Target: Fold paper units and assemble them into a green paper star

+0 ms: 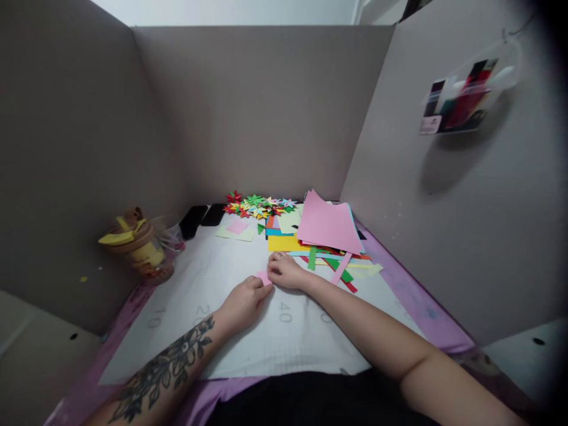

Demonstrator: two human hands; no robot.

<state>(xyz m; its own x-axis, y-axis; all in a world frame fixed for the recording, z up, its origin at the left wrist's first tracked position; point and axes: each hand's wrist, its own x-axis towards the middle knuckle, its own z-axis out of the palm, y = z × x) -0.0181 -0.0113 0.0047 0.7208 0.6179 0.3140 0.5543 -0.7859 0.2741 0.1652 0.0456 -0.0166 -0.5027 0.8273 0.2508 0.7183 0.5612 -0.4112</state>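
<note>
A small piece of pink paper (263, 277) lies between my hands over the white sheet. My left hand (248, 299) pinches its near left side, thumb and fingers together. From the right, my right hand (285, 271) has its fingers closed on the paper's other edge, hiding part of it. Just beyond my right hand lie sheets of yellow paper (284, 243) and several coloured paper strips (341, 269). A stack of pink sheets (331, 225) rests behind them. Folded paper stars (255, 205) in several colours are heaped at the back.
Two black phones (213, 215) lie at the back left, beside a clear plastic cup (166, 232) and a brown and yellow tumbler (137, 245). Grey partitions (261, 112) enclose the table on three sides. A clear pouch (461, 100) hangs on the right one.
</note>
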